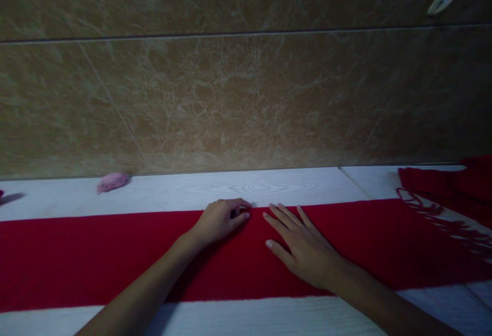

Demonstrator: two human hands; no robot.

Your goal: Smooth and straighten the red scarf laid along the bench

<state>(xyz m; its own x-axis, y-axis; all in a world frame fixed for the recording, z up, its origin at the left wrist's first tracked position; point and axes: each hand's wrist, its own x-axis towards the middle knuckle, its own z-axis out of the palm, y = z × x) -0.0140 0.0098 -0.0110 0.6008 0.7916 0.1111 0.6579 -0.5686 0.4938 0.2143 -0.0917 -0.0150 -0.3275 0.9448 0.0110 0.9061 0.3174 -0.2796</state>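
Note:
A long red scarf (126,259) lies flat across the white wood-grain surface, with loose fringe at its right end. My left hand (221,219) rests at the middle of its far edge, fingers loosely bent. A gap shows between its thumb and index finger, and the other fingers are partly hidden. To the right, my right hand (302,246) lies palm down on the scarf with its fingers spread, the fingertips close to the same edge. Neither hand visibly lifts the fabric.
Bunched red fabric with fringe (434,182) lies at the far right. A small pink object (111,182) sits near the wall at the left. The brown marbled tile wall (246,100) rises right behind the white surface (277,185). Something red just shows at the left edge.

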